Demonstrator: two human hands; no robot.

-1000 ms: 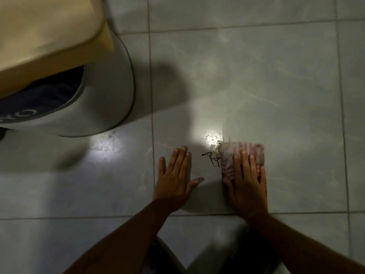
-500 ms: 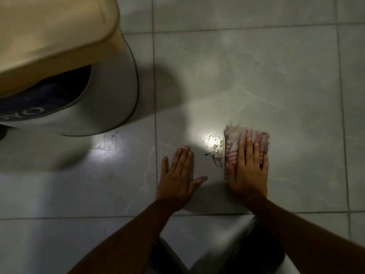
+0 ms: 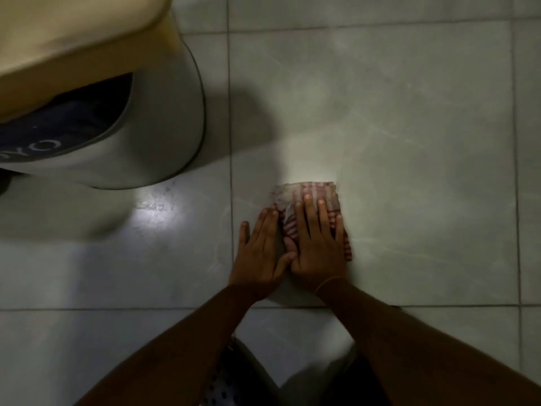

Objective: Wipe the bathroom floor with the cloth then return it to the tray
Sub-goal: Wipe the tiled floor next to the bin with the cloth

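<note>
A red-and-white striped cloth (image 3: 304,191) lies folded on the grey tiled bathroom floor (image 3: 409,136). My right hand (image 3: 317,247) presses flat on top of it, fingers spread over the fabric, a thin band at the wrist. Just to its left, my left hand (image 3: 259,253) rests flat on the bare tile, its thumb touching the right hand and its fingertips beside the cloth's left edge. No tray is in view. The crumbs and dark strand seen earlier are hidden.
A large grey rounded container (image 3: 164,118) with a dark printed band stands on the floor at the left, under a beige lid (image 3: 82,39). My knees (image 3: 234,376) are at the bottom edge. A bright light patch (image 3: 158,212) glares on the tile.
My right hand slid the cloth forward, then left over the crumbs and dark strand, ending against my left hand. The left hand stayed planted on the tile.
</note>
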